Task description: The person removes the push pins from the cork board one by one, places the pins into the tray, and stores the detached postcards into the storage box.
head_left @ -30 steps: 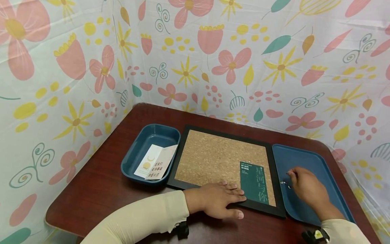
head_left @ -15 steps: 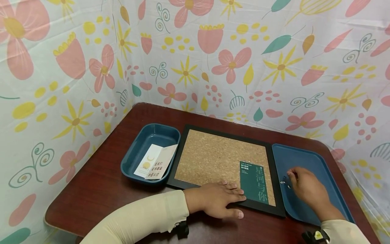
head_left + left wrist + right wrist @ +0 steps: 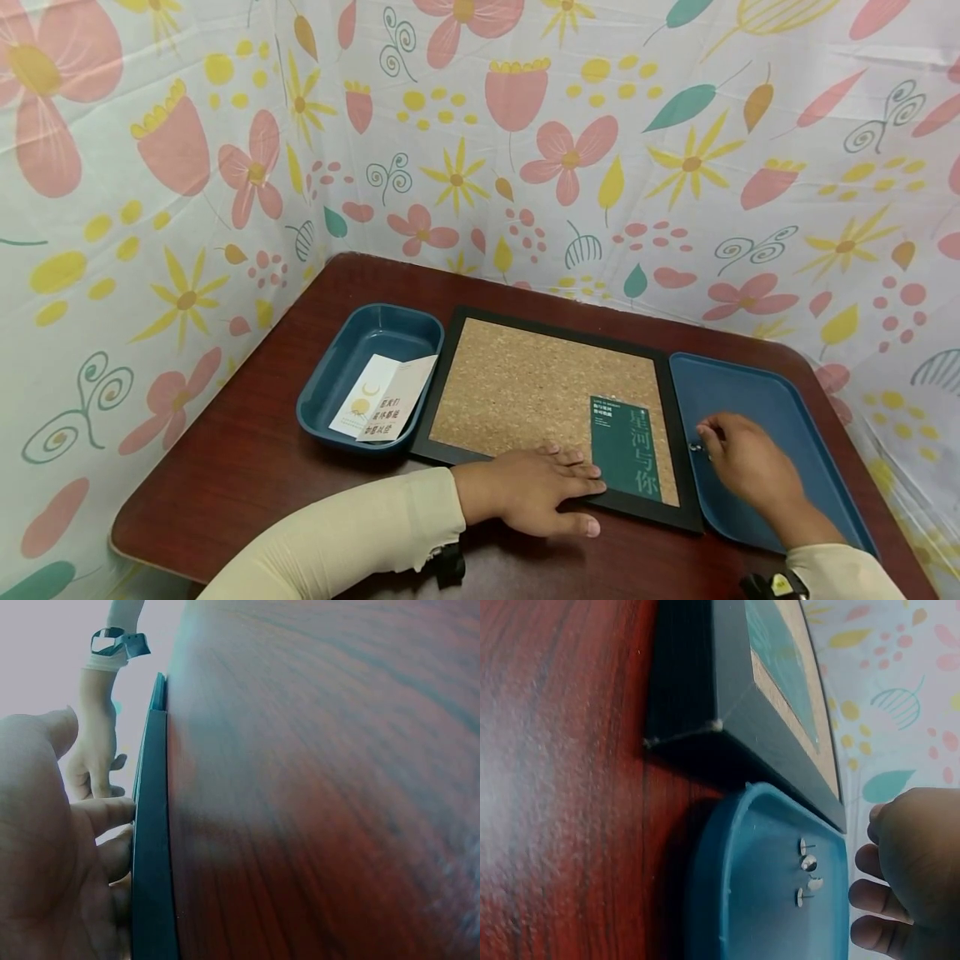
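My left hand (image 3: 532, 492) lies with its fingers extended across the front edge of a black-framed cork board (image 3: 547, 375). Its fingertips reach the lower left corner of a dark green card (image 3: 624, 450) with pale writing, at the board's right end. My right hand (image 3: 750, 462) is over the left part of a flat blue tray (image 3: 780, 400), thumb and forefinger bent close together. I cannot tell whether a tack is between them. Several silver thumbtacks (image 3: 808, 862) lie in the tray near the hand, seen best in the right wrist view.
A deeper blue tray (image 3: 375, 317) left of the board holds a folded white card (image 3: 371, 404) with a moon picture and red writing. All stand on a dark red wooden table (image 3: 247, 450). Floral curtains (image 3: 465, 167) hang behind and to the left.
My right hand has shifted slightly left over the tray, toward the board, and now covers more of the thumbtacks. My left hand and the green card stay in place.
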The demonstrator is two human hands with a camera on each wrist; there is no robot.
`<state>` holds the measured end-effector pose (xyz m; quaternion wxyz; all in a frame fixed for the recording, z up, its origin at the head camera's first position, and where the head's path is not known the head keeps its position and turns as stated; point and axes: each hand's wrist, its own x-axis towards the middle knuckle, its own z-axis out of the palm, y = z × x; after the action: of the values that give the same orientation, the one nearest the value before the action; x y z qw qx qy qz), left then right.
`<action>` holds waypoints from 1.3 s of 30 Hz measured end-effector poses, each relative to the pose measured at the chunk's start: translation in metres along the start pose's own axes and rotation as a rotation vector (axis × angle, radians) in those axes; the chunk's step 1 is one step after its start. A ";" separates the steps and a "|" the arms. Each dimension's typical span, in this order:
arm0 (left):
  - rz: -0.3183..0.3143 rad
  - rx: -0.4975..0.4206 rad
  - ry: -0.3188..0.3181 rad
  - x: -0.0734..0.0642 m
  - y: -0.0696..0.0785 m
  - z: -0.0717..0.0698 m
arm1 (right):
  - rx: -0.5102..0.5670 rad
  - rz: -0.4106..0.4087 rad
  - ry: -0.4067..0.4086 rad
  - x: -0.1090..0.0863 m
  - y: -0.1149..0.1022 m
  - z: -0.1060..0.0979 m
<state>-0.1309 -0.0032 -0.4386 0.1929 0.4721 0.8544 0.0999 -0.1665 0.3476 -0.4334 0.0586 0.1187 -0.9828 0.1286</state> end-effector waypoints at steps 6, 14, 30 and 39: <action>-0.004 0.001 -0.001 0.000 0.001 0.000 | 0.012 -0.029 0.000 -0.004 -0.008 0.002; -0.004 -0.008 -0.004 0.001 0.001 0.001 | -0.014 -0.114 0.015 -0.009 -0.021 0.005; -0.009 0.010 0.013 -0.001 0.002 0.000 | -0.026 -0.248 0.008 -0.012 -0.030 0.017; -0.005 0.009 0.008 -0.001 0.002 -0.002 | 0.003 -0.285 0.031 -0.012 -0.034 0.021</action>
<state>-0.1292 -0.0032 -0.4355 0.1877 0.4706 0.8566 0.0976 -0.1485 0.3128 -0.4468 0.0913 0.2551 -0.9548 0.1221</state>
